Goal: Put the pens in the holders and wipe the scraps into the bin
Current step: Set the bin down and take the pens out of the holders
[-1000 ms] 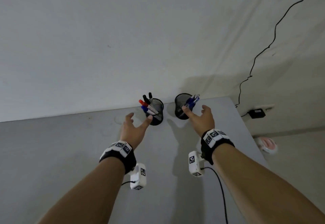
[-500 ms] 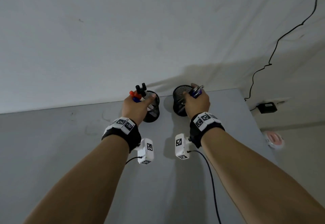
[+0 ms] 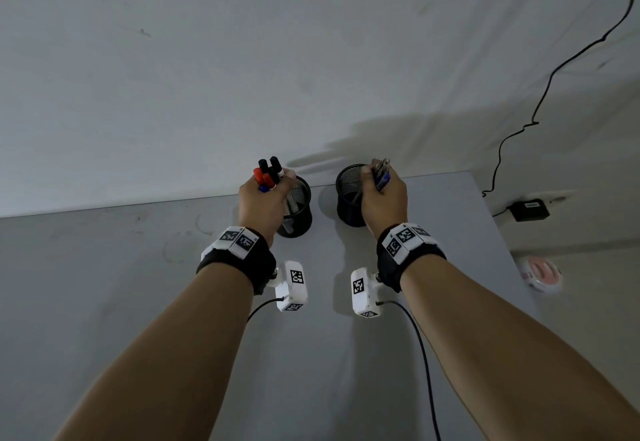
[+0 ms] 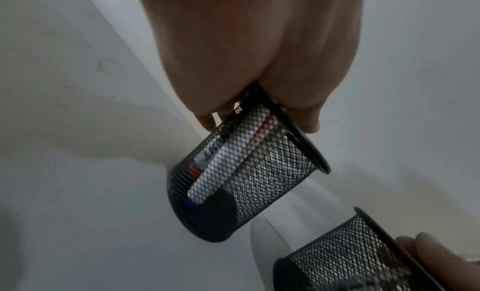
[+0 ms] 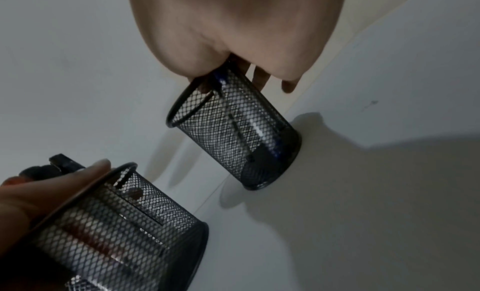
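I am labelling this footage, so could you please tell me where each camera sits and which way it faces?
Head: worn on the head, looking forward and down at the table; shows both forearms, left hand and right hand.
Left wrist: looks along the left hand at the left holder.
Right wrist: looks along the right hand at the right holder.
Shared: both wrist views show both mesh holders.

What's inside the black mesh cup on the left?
Inside the left mesh holder stand marker pens with black, red and blue caps, white barrels showing through the mesh. The left hand grips their tops, covering the middle of the bunch, so an exact count is hidden.
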